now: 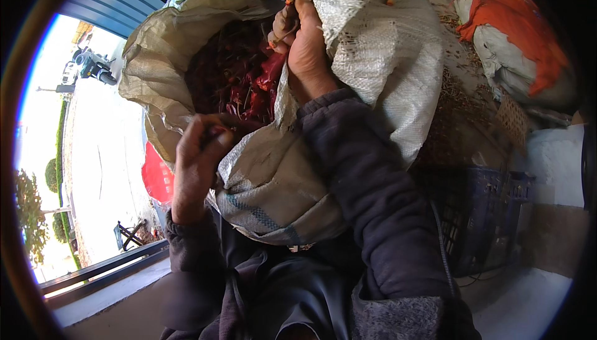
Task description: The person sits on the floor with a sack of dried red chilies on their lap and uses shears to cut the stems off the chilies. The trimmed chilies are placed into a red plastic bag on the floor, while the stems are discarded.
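Note:
A large white woven plastic sack (275, 190) stands open before me, its rim rolled outward. Dried red chili peppers (238, 92) fill its dark inside, many with thin stalks. At the near left rim, my left hand (198, 162) has its fingers curled around a dark red chili pepper (217, 130), partly hidden and blurred. My right hand (305, 41) is over the far right part of the opening, fingers bent and thumb pointing away. Small orange-red bits show at its fingertips; whether they are held pieces or stains is unclear.
On the right lie a stuffed sack (503, 55) with an orange cloth (517, 27) and a dark blue plastic crate (485, 218). Plant scraps (452, 92) litter the floor. A window opening at left shows a parked motorbike (95, 67) outside. A red sheet (157, 174) is beside the sack.

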The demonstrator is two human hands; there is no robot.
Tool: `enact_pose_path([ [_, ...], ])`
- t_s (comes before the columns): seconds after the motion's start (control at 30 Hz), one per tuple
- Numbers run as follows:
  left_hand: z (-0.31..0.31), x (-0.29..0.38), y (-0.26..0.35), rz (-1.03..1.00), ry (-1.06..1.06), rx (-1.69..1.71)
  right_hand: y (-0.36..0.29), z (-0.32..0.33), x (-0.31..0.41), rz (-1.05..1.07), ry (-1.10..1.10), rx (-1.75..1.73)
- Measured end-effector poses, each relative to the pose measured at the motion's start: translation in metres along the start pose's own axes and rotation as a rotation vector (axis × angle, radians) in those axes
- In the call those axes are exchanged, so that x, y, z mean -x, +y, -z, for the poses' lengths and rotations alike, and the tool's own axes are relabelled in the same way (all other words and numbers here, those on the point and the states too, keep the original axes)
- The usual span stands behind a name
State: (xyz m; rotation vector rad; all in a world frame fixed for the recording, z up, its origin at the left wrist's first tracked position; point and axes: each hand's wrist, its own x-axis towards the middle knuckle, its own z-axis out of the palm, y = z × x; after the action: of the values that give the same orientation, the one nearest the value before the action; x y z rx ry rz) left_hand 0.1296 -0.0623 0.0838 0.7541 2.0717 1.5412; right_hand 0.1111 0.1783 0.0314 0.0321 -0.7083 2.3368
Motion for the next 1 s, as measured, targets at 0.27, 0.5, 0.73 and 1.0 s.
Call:
enact_pose_path([
  [0.27, -0.034, -0.041, 0.037, 0.273, -0.111, 0.216, -0.019, -0.040, 0.025, 0.192, -0.010, 0.009],
  [0.5, -0.031, -0.063, 0.007, 0.369, -0.086, 0.402, -0.020, -0.063, 0.045, 0.241, -0.127, 0.184],
  [0.73, -0.026, -0.054, -0.005, 0.324, -0.151, 0.942, -0.021, -0.058, 0.073, 0.342, -0.512, 0.661],
  [1.0, -0.015, -0.071, -0.019, 0.098, -0.007, 0.865, -0.026, -0.034, 0.098, 0.384, -0.509, 0.875],
])
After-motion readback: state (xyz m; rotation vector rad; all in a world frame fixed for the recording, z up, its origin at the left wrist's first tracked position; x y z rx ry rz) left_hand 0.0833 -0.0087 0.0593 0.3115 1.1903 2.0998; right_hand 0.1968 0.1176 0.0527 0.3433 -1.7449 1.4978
